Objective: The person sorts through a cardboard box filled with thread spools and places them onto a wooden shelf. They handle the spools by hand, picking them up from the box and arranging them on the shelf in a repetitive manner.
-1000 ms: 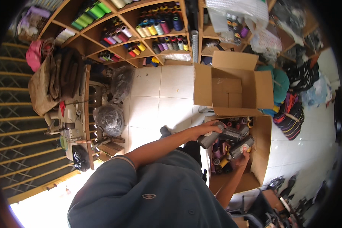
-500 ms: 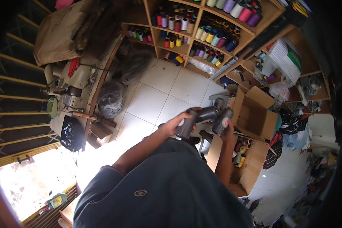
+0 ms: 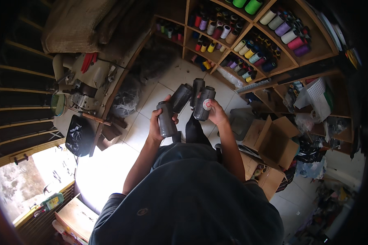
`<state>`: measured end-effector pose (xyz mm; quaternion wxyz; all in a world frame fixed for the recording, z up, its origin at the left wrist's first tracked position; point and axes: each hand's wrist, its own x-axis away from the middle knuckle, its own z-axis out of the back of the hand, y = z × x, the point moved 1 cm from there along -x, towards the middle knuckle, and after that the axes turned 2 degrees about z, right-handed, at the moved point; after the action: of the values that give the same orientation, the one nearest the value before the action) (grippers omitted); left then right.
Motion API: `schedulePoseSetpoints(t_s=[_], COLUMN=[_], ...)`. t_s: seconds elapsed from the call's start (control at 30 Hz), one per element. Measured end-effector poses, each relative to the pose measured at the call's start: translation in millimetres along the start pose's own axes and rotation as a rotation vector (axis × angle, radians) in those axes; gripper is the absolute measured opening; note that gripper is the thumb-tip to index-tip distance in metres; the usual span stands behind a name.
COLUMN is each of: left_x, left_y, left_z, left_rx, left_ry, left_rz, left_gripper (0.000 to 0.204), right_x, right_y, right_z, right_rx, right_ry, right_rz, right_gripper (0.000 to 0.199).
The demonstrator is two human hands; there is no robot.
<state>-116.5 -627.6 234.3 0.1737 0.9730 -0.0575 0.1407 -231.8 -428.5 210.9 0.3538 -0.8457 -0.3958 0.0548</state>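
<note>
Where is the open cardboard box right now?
In the head view, the open cardboard box sits on the floor at the person's right, below the shelves of coloured thread spools and just beyond the right hand.

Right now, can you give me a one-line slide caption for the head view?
Both hands carry dark grey thread cones above a tiled floor, facing shelves of coloured spools.

4 dark grey thread cones are held up in front of the person's chest, above the white tiled floor. The left hand [image 3: 156, 124] grips 2 grey thread cones [image 3: 173, 108], one upright, one tilted right. The right hand [image 3: 216, 114] clasps 2 more grey cones [image 3: 202, 100], one showing a round red-and-white end label.
</note>
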Motion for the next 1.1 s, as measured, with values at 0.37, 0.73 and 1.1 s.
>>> schedulePoseSetpoints(t_s=[0.37, 0.73, 1.1], left_x=[-122, -276, -397], left_y=[52, 146, 237], left_z=[-3, -2, 11], left_rx=[0.004, 0.132, 0.046], left_ry=[0.208, 0.152, 0.14], left_rz=[-0.144, -0.208, -0.044], left_gripper=[0.063, 0.055, 0.045], right_x=[-134, -293, -423], right_y=[-83, -124, -127], right_z=[33, 46, 53], right_rx=[0.158, 0.122, 0.609], right_ry=[0.055, -0.026, 0.341], right_rz=[-0.006, -0.046, 0.058], right_gripper=[0.068, 0.06, 0.058])
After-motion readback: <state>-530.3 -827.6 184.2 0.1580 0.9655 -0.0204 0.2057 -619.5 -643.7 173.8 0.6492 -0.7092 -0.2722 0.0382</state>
